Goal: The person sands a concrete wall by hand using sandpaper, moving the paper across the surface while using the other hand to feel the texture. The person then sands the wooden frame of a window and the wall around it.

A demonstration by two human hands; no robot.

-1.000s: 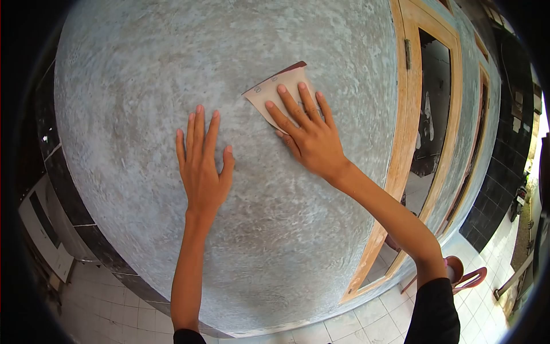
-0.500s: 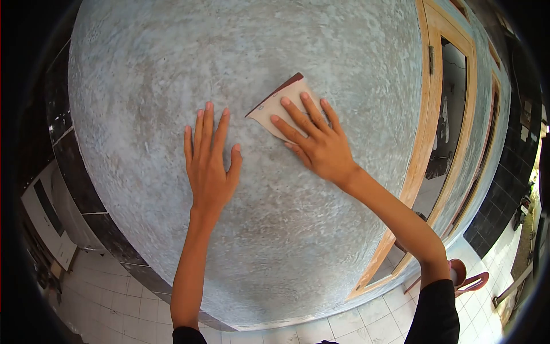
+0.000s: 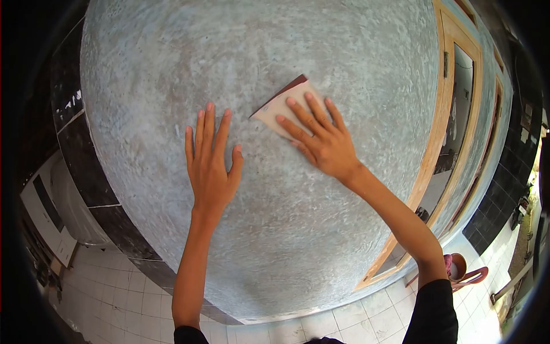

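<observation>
A wall [image 3: 263, 229] with a mottled grey-blue, rough surface fills the middle of the head view. My left hand [image 3: 209, 169] rests flat on it, fingers stretched upward and thumb out to the side, holding nothing. To the right, my right hand [image 3: 329, 143] holds a folded sheet of sandpaper [image 3: 276, 112] against the wall under its spread fingers. The sheet's pale backing faces me, and a dark red-brown strip shows along its upper left edge. Its lower right part is hidden under my palm.
A wooden window frame [image 3: 432, 155] with glass stands at the right. Dark tiles [image 3: 123, 229] border the wall's left edge. White floor tiles [image 3: 344, 315] lie below. At the lower right is a reddish-brown chair [image 3: 474, 276] with a container [image 3: 458, 266] by it.
My right hand and the sandpaper have shifted slightly to the right in view. The window frame also sits further right, as the view has turned a little. My left hand stays nearly in place.
</observation>
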